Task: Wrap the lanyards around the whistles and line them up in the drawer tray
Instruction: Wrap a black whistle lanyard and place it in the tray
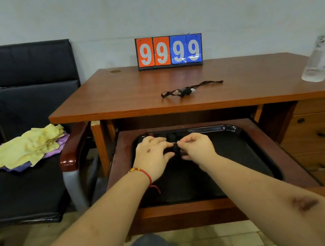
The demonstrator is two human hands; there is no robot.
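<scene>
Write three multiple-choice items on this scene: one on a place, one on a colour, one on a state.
1. Where does the unwrapped whistle lie?
A. On the desk top
B. In the black tray
C. On the chair

2. Which colours are the score cards?
A. Green and yellow
B. Orange and blue
C. All red

3. How is the pull-out drawer?
A. Shut
B. Removed
C. Pulled out

Key: 1 A, it lies before the score cards; 2 B, two orange, two blue; 3 C, both hands, left and right, work over the tray in it.
</scene>
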